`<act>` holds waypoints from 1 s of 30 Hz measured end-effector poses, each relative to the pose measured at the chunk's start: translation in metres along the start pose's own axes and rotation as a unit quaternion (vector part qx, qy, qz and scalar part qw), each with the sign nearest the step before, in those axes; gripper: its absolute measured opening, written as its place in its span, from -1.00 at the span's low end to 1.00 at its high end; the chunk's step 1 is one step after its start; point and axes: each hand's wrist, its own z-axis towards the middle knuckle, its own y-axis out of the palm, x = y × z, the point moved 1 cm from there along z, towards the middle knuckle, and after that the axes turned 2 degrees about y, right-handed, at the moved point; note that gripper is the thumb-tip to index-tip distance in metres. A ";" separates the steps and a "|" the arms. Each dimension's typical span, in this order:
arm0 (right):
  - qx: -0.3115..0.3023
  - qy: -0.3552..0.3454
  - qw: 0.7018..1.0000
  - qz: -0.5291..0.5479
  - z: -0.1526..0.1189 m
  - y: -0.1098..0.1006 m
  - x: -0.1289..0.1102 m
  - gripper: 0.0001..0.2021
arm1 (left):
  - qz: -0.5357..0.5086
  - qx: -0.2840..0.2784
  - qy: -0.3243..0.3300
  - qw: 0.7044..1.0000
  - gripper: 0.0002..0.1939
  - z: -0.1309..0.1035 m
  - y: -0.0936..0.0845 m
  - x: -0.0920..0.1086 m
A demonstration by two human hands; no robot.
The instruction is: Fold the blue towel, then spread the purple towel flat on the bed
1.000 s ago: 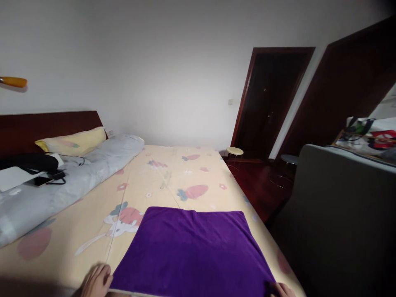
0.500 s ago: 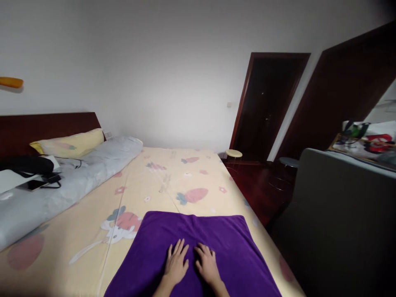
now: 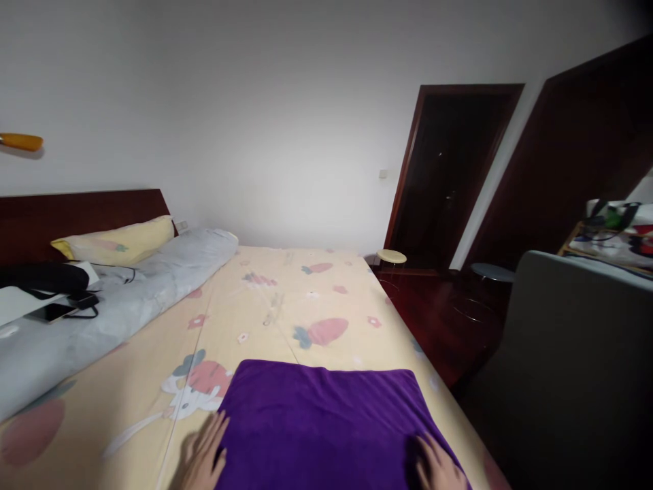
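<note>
A purple cloth [image 3: 316,422], plush like a towel, lies spread out on the bed [image 3: 275,286], with faint creases across its upper right part. At the cloth's left edge is my left hand [image 3: 207,456], fingers extended and apart, holding nothing. Over the right edge is my right hand [image 3: 439,466], its fingers spread and casting a shadow on the cloth. Whether either hand presses on the fabric I cannot tell. The near end of the cloth and both wrists run out of view at the bottom.
A grey quilt [image 3: 168,279] lies folded along the bed's left side, with a phone [image 3: 54,312] and a black bag [image 3: 45,278] on it. Behind it is a yellow pillow [image 3: 117,241]. To the right stand a stool [image 3: 392,256], a blue stool [image 3: 492,272] and a grey panel [image 3: 576,367].
My hands have moved apart from the cloth's middle to its left and right edges, and nearer to me. The middle of the cloth now looks smoother. The view has shifted slightly.
</note>
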 end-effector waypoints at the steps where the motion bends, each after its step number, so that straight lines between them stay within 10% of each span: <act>1: -0.025 -0.038 0.999 0.023 0.008 0.007 -0.034 -0.48 | -0.020 -0.001 0.030 0.999 -0.43 0.015 -0.001 0.026; 6: -0.149 -0.142 0.972 0.112 0.034 0.051 -0.199 -0.45 | -0.100 -0.058 0.116 0.987 -0.34 0.091 0.004 0.174; 9: -0.199 -0.153 0.962 0.104 0.047 0.065 -0.231 -0.44 | -0.114 -0.128 0.086 0.982 -0.38 0.118 0.016 0.211; 12: -0.191 -0.132 0.971 0.057 0.070 0.064 -0.190 -0.43 | -0.089 -0.137 0.048 0.985 -0.43 0.130 0.024 0.182; 20: -0.105 0.011 0.994 -0.042 0.130 0.039 0.019 -0.33 | 0.012 -0.127 -0.089 0.988 -0.40 0.143 0.017 0.016; 27: -0.050 0.061 0.997 -0.013 0.135 0.033 0.030 -0.32 | 0.051 -0.121 -0.127 0.983 -0.42 0.155 0.019 0.021; 30: 0.022 0.189 0.982 0.015 0.145 0.028 0.025 -0.34 | 0.052 -0.116 -0.155 0.980 -0.40 0.162 0.017 0.037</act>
